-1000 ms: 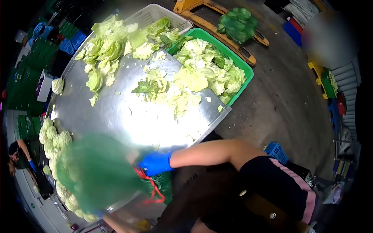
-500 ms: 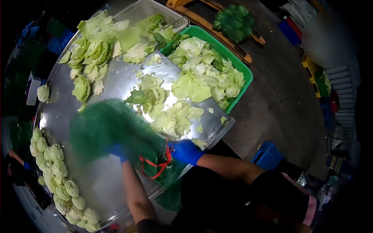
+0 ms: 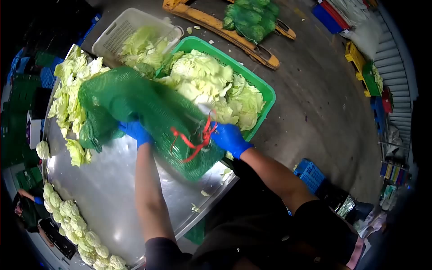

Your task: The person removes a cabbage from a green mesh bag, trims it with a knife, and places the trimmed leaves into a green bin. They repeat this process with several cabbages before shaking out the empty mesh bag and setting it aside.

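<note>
A green mesh bag (image 3: 166, 121) stretches across the upper part of the metal table, partly over the leaf piles. My left hand (image 3: 136, 131), in a blue glove, is closed on the bag's lower left side; its fingertips are partly hidden. At the bag's right end my right hand (image 3: 230, 138), also blue-gloved, grips the mesh beside a red tie string (image 3: 194, 145). Just beyond the bag stands a green crate (image 3: 265, 87) heaped with pale cabbage leaves (image 3: 198, 74). No whole cabbage shows through the mesh.
Trimmed cabbage heads (image 3: 74, 222) line the left edge of the metal table (image 3: 117, 198). Loose leaves (image 3: 67, 96) pile at its far left. A white crate (image 3: 130, 22) and a yellow pallet jack (image 3: 216, 24) with a filled net bag (image 3: 252, 18) are beyond.
Both hands and the mesh bag have moved forward across the table, toward the green crate. The loose leaves from mid-table no longer show there, and the crate's heap looks higher. The view has shifted.
</note>
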Motion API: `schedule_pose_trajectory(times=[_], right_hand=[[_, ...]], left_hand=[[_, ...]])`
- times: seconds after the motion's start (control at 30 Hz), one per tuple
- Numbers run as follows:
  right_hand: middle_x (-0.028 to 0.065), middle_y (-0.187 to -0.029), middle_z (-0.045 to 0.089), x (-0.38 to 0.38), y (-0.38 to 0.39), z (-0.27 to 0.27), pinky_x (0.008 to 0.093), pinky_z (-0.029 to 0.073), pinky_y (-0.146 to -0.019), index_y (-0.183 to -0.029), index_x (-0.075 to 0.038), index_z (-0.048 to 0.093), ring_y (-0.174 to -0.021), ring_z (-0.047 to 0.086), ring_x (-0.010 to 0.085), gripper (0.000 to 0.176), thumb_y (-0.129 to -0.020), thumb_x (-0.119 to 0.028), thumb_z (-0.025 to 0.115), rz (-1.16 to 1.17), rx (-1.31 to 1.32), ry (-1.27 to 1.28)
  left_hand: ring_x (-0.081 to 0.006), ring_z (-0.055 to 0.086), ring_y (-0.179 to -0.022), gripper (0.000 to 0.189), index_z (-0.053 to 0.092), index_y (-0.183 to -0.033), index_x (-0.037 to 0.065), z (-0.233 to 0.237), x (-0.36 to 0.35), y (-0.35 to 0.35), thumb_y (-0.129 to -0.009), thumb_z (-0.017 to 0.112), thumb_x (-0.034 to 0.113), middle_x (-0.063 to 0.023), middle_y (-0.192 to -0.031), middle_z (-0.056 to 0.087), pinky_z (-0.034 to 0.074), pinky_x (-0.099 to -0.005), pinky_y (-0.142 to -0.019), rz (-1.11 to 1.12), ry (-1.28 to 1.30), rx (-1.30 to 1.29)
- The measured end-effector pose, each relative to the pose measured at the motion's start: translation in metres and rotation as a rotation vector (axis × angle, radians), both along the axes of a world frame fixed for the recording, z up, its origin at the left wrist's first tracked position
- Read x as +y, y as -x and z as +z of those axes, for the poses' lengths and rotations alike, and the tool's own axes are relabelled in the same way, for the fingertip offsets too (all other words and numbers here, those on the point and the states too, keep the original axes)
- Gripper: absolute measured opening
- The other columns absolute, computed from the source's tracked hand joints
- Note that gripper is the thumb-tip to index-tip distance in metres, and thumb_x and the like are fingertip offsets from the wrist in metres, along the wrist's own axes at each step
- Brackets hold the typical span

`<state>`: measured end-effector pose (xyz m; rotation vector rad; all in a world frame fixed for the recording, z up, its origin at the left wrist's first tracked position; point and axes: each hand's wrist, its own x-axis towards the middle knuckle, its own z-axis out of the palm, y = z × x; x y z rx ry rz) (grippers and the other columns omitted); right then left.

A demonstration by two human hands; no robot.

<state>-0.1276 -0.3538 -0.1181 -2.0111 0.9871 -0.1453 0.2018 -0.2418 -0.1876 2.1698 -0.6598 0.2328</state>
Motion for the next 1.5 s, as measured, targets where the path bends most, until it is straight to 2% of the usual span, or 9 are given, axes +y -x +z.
schedule_pose_trajectory(times=[0.17,0.33,0.6,0.77,1.17,1.3,1.37,1.47,1.5], right_hand=[[0.0167,-0.083,0.068,-0.050,0.036,-0.024,0.0459,0.051,-0.069,-0.097,-0.008,0.070,-0.078,0.065,0.0362,0.034,-0.085,-0.038,0.060,-0.085,-0.010,0.087],[0.0112,-0.096,0.072,-0.041,0.038,0.013,0.0308,0.053,-0.075,-0.120,-0.002,0.063,-0.086,0.069,0.0171,0.035,-0.086,-0.011,0.068,-0.178,-0.181,-0.108],[0.0142,-0.115,0.066,0.065,-0.117,0.087,0.0350,0.051,-0.085,-0.126,0.001,0.056,-0.100,0.064,0.0236,0.048,-0.082,-0.009,0.072,-0.067,-0.917,-0.970],[0.0164,-0.114,0.066,0.145,-0.201,0.184,0.0375,0.052,-0.081,-0.122,-0.002,0.061,-0.098,0.064,0.0238,0.040,-0.091,-0.027,0.064,1.085,-0.824,-0.766],[0.0198,-0.114,0.061,0.182,-0.210,0.053,0.0422,0.048,-0.090,-0.114,-0.003,0.060,-0.101,0.061,0.0362,0.031,-0.086,-0.016,0.059,1.030,-0.082,-0.389],[0.0200,-0.115,0.060,0.157,-0.217,0.025,0.0420,0.045,-0.095,-0.115,-0.004,0.061,-0.107,0.057,0.0364,0.038,-0.079,-0.014,0.053,1.023,-0.020,-0.378],[0.0183,-0.122,0.060,0.167,-0.254,0.008,0.0429,0.043,-0.099,-0.122,-0.005,0.059,-0.114,0.056,0.0368,0.045,-0.080,-0.013,0.049,1.210,-0.045,-0.358],[0.0180,-0.132,0.056,0.171,-0.322,-0.009,0.0416,0.043,-0.100,-0.129,-0.008,0.056,-0.119,0.055,0.0343,0.048,-0.083,-0.016,0.046,1.123,-0.099,-0.376],[0.0178,-0.135,0.054,0.157,-0.354,-0.002,0.0408,0.043,-0.101,-0.132,-0.008,0.055,-0.121,0.055,0.0332,0.049,-0.084,-0.017,0.046,1.124,-0.106,-0.353]], left_hand=[[-0.0394,0.046,-0.122,0.043,0.054,-0.130,0.007,0.027,-0.058,0.029,-0.093,0.056,0.028,-0.0179,-0.131,0.054,0.035,-0.0453,-0.102,-0.041,-0.233,-0.374],[-0.0191,0.057,-0.104,0.032,0.053,-0.129,0.004,0.092,-0.050,0.043,-0.100,0.045,0.017,-0.0092,-0.126,0.058,0.046,-0.0346,-0.091,-0.152,0.925,0.659],[-0.0201,0.055,-0.109,0.037,0.050,-0.129,0.004,0.207,0.174,0.094,-0.095,0.054,0.020,-0.0087,-0.124,0.056,0.047,-0.0370,-0.095,0.002,0.236,0.418],[-0.0179,0.057,-0.101,0.029,0.056,-0.114,0.006,0.227,0.262,0.145,-0.087,0.065,0.012,-0.0043,-0.112,0.059,0.046,-0.0355,-0.092,0.175,0.399,0.650],[-0.0310,0.055,-0.112,0.045,0.055,-0.131,0.001,0.106,0.497,0.114,-0.095,0.054,0.027,-0.0141,-0.128,0.057,0.042,-0.0446,-0.102,0.812,0.174,0.040],[-0.0341,0.055,-0.115,0.050,0.051,-0.135,0.000,0.060,0.532,0.033,-0.097,0.050,0.034,-0.0153,-0.133,0.055,0.042,-0.0464,-0.103,0.945,0.965,0.372],[-0.0313,0.057,-0.109,0.046,0.055,-0.131,0.002,0.018,0.499,-0.017,-0.097,0.051,0.033,-0.0136,-0.129,0.058,0.045,-0.0430,-0.097,1.153,0.747,0.366],[-0.0274,0.060,-0.103,0.040,0.059,-0.123,0.005,-0.122,0.537,-0.156,-0.098,0.048,0.034,-0.0117,-0.118,0.063,0.049,-0.0413,-0.088,0.835,-0.875,0.211],[-0.0277,0.061,-0.102,0.039,0.060,-0.120,0.007,-0.108,0.478,-0.190,-0.097,0.048,0.035,-0.0117,-0.115,0.064,0.050,-0.0420,-0.087,0.758,-0.634,0.278]])
